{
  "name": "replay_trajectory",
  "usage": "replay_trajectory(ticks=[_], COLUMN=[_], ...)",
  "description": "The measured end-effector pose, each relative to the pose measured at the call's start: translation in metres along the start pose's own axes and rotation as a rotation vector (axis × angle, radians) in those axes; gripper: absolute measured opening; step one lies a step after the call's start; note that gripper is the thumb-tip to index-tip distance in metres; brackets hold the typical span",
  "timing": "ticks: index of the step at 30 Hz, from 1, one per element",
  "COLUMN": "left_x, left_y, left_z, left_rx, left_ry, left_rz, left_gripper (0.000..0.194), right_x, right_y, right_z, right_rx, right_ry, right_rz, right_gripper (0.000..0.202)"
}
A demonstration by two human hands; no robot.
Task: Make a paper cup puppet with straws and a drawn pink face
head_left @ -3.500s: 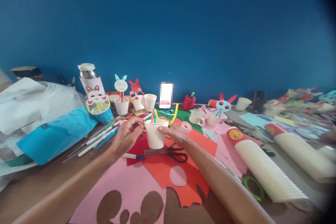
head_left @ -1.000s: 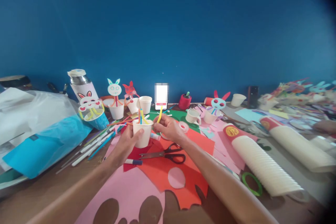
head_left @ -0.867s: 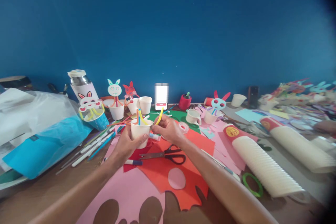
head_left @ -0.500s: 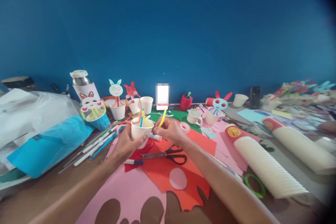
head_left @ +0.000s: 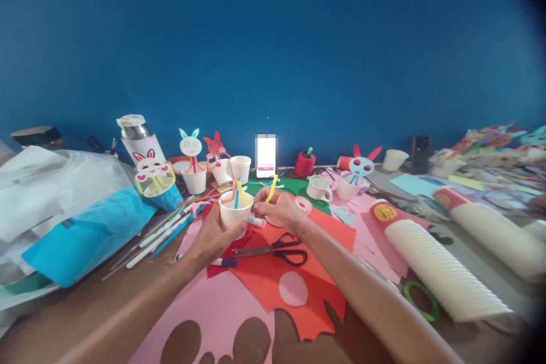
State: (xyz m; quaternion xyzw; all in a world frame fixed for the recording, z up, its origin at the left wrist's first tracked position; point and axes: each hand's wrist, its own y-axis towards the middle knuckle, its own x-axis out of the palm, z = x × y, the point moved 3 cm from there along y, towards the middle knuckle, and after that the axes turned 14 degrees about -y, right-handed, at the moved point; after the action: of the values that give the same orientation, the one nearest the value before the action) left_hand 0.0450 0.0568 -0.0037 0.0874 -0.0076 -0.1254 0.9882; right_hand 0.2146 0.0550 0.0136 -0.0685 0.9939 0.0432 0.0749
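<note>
Okay, left hand [head_left: 215,234] holds white paper cup [head_left: 232,215] roughly upright above orange-red paper sheet [head_left: 318,307]; right hand [head_left: 284,209] pinches yellow flexible strip [head_left: 272,189] near rim. Light squeeze seems best, since cup wall could dent. Strip's lower end hidden by fingers; can't tell if anything anchors it.

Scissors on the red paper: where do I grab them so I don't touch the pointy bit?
Best by the black handles of the scissors, probably from above and the near right: they lie flat, with the blades pointing left.
</note>
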Motion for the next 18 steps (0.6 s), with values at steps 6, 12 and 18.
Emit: replay_trajectory(ticks=[6,12,18], left_x=[0.003,0.006,0.006], left_y=[-0.002,-0.005,-0.006], left_z=[-0.006,-0.012,-0.010], left_rx=[0.021,-0.007,-0.077], left_ry=[0.055,-0.062,-0.268], left_rz=[0.019,-0.036,-0.121], left_gripper=[0.057,0.055,0.056], right_x=[-0.002,-0.006,-0.009], right_y=[0.001,0.006,0.008], right_z=[0.007,0.016,0.022], right_rx=[-0.006,0.014,0.030], right_ry=[0.102,0.175,0.194], right_rz=[-0.050,-0.127,-0.142], right_gripper=[0.012,0.023,0.025])
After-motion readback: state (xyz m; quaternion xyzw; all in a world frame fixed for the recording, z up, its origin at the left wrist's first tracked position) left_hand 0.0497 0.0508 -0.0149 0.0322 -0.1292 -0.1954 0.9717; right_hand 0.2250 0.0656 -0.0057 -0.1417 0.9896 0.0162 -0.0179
